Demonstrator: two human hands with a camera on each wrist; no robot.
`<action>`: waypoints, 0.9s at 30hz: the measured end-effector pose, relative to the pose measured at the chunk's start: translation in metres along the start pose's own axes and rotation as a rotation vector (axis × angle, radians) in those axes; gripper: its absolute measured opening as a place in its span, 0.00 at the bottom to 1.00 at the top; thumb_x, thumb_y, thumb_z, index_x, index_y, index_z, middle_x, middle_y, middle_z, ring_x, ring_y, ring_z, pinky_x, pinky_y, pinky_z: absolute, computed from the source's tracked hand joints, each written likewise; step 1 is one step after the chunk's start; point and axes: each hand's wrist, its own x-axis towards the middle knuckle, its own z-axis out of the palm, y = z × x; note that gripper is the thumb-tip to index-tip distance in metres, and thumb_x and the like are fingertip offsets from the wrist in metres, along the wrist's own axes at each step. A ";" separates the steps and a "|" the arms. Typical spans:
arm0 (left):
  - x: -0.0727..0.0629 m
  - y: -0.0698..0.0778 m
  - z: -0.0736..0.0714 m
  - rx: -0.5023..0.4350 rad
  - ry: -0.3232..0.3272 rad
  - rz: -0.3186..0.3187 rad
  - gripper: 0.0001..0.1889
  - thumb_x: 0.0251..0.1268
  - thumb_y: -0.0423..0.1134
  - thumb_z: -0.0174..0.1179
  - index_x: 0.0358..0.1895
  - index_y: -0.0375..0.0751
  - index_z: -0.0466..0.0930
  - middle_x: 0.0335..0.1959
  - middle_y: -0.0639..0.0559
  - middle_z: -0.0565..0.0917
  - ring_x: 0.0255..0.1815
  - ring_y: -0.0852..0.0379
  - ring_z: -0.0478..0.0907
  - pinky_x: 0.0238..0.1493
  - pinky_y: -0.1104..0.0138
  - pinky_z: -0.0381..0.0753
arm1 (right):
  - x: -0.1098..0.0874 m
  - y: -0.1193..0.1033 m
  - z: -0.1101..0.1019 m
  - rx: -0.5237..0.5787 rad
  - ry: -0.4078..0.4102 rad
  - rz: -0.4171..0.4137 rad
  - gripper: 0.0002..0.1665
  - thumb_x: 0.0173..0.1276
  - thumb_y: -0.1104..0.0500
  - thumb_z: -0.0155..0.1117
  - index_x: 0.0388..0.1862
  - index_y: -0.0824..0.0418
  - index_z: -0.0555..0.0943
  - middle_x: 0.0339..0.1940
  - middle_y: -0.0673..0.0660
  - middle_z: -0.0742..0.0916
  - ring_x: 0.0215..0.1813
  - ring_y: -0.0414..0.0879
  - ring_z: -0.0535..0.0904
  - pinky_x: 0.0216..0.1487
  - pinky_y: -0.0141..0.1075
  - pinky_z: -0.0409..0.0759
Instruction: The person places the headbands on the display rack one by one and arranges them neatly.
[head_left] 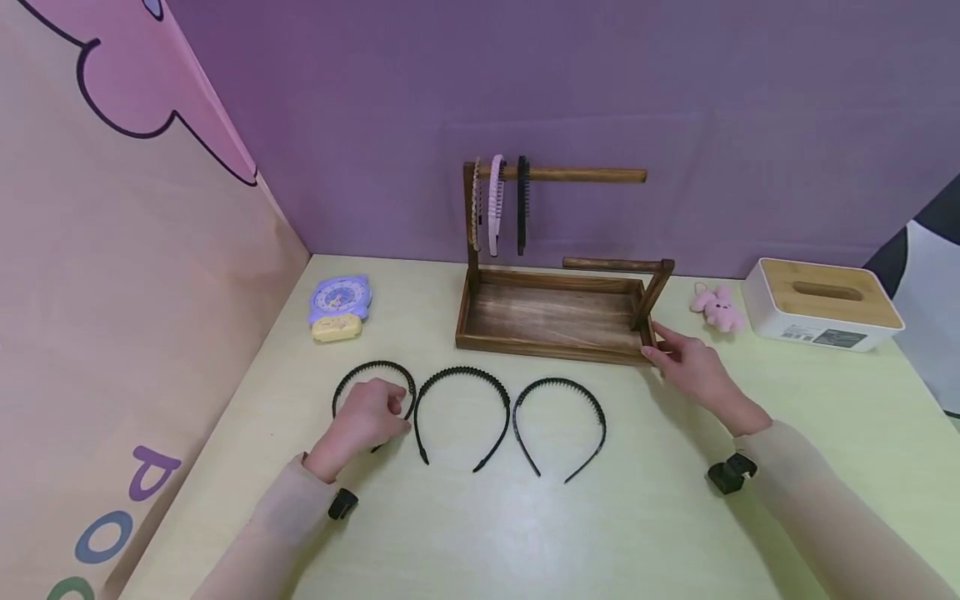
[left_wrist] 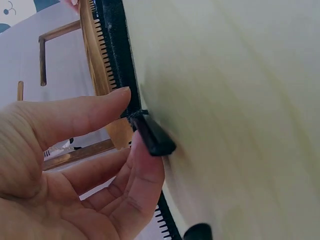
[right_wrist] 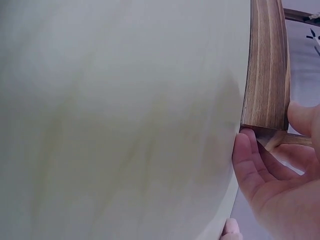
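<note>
At the left, a black toothed headband (head_left: 372,364) lies partly under my left hand (head_left: 366,414), whose thumb and fingers pinch its right leg. In the left wrist view the tip (left_wrist: 155,135) of a headband leg shows between thumb and fingers. My right hand (head_left: 697,367) grips the right front corner of a wooden headband stand (head_left: 555,352), thumb on its end wall. Two more black headbands, a middle one (head_left: 461,371) and a right one (head_left: 558,382), lie with open ends toward me. On the upper bar (head_left: 592,175) hang a braided beige (head_left: 476,204), a pale pink (head_left: 495,204) and a dark headband (head_left: 522,204).
Back left on the table sits a blue-purple round-faced item (head_left: 341,294) with a yellow piece (head_left: 336,327) in front. Right of the stand lie a pink plush toy (head_left: 718,308) and a white tissue box (head_left: 825,329) with a wooden lid. A shorter bar (head_left: 607,264) rises at the stand's right.
</note>
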 end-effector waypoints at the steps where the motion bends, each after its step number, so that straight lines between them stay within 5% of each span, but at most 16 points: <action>1: 0.000 0.000 0.001 -0.004 -0.001 -0.002 0.26 0.43 0.32 0.73 0.52 0.34 0.82 0.24 0.58 0.77 0.29 0.56 0.72 0.36 0.62 0.73 | 0.000 0.000 0.000 0.002 -0.002 0.001 0.34 0.75 0.52 0.54 0.71 0.71 0.61 0.49 0.74 0.81 0.41 0.60 0.82 0.27 0.38 0.75; 9: 0.004 0.000 0.002 -0.048 0.003 -0.015 0.26 0.44 0.29 0.71 0.52 0.32 0.81 0.22 0.58 0.78 0.26 0.58 0.74 0.33 0.64 0.74 | 0.000 0.003 0.001 0.006 -0.004 0.002 0.35 0.75 0.50 0.53 0.71 0.70 0.61 0.45 0.73 0.83 0.38 0.55 0.81 0.26 0.37 0.74; 16: 0.004 0.002 -0.001 -0.048 -0.006 -0.034 0.25 0.45 0.26 0.68 0.53 0.33 0.81 0.23 0.59 0.80 0.29 0.58 0.75 0.35 0.64 0.75 | 0.000 0.004 0.001 -0.003 0.010 -0.009 0.35 0.74 0.51 0.54 0.70 0.71 0.62 0.32 0.65 0.86 0.33 0.50 0.80 0.24 0.36 0.73; 27: 0.000 0.009 -0.012 -0.008 0.081 -0.016 0.25 0.47 0.27 0.63 0.55 0.33 0.79 0.25 0.59 0.80 0.33 0.55 0.76 0.40 0.60 0.75 | 0.000 0.002 0.001 -0.002 0.002 -0.008 0.35 0.74 0.51 0.54 0.70 0.72 0.61 0.31 0.64 0.86 0.31 0.49 0.79 0.22 0.36 0.72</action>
